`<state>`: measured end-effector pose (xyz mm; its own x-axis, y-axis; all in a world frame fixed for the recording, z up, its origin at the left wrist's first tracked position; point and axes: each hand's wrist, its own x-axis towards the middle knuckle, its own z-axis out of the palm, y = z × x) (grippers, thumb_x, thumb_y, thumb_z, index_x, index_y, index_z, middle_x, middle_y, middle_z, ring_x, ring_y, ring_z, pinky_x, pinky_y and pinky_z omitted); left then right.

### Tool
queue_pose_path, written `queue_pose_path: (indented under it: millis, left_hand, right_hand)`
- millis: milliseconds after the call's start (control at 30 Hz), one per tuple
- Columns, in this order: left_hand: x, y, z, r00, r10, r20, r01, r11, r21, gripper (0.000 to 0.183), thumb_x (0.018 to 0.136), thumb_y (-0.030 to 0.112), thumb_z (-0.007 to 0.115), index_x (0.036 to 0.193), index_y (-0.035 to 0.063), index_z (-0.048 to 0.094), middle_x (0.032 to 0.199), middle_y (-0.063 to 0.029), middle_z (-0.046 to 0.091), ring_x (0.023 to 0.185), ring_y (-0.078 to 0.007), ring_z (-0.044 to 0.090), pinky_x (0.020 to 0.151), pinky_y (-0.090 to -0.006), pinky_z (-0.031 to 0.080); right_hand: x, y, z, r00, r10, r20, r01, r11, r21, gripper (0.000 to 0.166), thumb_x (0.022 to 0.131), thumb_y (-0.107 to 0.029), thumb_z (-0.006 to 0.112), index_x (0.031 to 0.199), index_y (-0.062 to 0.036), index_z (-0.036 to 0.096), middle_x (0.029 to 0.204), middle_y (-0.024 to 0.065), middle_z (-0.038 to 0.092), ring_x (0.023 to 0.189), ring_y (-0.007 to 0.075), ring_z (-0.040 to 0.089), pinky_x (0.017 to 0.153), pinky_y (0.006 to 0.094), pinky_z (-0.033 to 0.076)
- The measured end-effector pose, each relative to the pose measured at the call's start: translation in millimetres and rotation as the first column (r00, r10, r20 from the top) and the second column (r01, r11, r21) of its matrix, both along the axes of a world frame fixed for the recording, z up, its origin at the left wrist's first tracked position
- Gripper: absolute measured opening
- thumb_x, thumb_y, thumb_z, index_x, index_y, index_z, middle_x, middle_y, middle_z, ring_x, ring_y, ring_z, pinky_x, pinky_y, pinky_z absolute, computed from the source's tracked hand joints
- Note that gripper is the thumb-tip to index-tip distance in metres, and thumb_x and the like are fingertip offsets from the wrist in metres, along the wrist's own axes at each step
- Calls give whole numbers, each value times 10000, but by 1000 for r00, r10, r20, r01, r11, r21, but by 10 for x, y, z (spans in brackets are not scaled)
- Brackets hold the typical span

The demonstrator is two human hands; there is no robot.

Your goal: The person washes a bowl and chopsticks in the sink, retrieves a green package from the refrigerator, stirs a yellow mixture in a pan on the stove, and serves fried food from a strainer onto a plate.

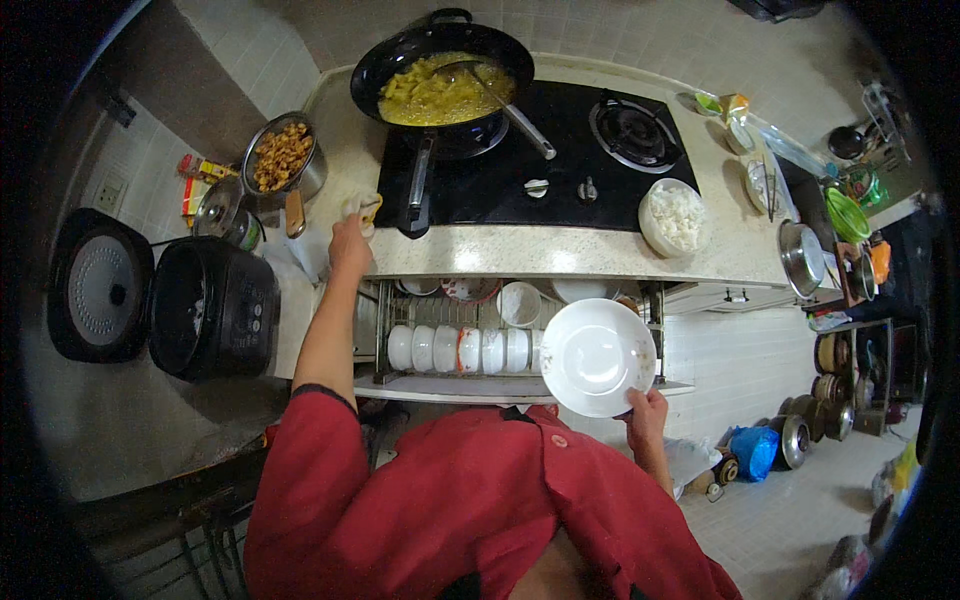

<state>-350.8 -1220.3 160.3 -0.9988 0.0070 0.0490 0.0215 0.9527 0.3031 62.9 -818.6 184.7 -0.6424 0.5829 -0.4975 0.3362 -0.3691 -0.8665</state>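
My right hand [649, 420] grips the rim of a white plate [598, 358], tilted over the right part of an open dish drawer [457, 386]. On the counter left of the gas hob [480, 199], my left hand [350, 251] holds a pale, crumpled cloth [363, 210]. Behind it a black wok [367, 79] stands on the left burner, with yellow food [435, 101] in bubbling liquid and a metal ladle [517, 120] resting in it. A row of white bowls [444, 350] stands in the drawer's wire rack. At the hob's front right corner sits a bowl of white rice [673, 217].
On the left are a pot of browned food [281, 159], a glass lid [220, 206] and an open black rice cooker [214, 307]. A metal basin [801, 259] is at the counter's right end. Pots and a blue bag [754, 452] stand on the floor at right.
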Motion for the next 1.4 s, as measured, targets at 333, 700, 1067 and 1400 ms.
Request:
queue_pose_path:
  millis: [333,700,1067,1400]
  left_hand:
    - [1861,1425,144,909,-354,-220,398,578,713,324,781,40,615,1105,34,603,994,-146,628,900,-276,617,767,-349,503]
    - [2096,2516,655,387,-835,-392,921,373,115,264,737,99,618,999,128,624,910,-97,530,874,-316,546,728,-431,455]
    - [2651,2326,608,526,-850,-38,763,451,463,196,777,115,566,962,58,591,947,-194,547,864,-384,583,779,-450,497]
    - [1962,2445,644,486,-822,-298,833,538,-126,130,746,98,610,874,93,591,867,-140,520,808,-329,580,670,-404,525]
  right_hand:
    - [-484,-307,107,968,231,98,-251,874,416,236,828,-160,556,844,54,655,678,113,658,567,177,628,534,331,522]
    - [-625,-367,262,967,244,78,-251,847,469,241,799,-167,566,777,66,628,617,131,625,539,183,590,529,344,479]
    - [-588,-342,271,976,195,99,-209,699,683,230,816,-175,569,771,41,633,635,172,619,553,232,605,547,362,480]
    - [-442,-269,259,985,156,72,-164,728,665,226,818,-171,583,736,39,593,592,107,576,518,154,525,486,346,425]
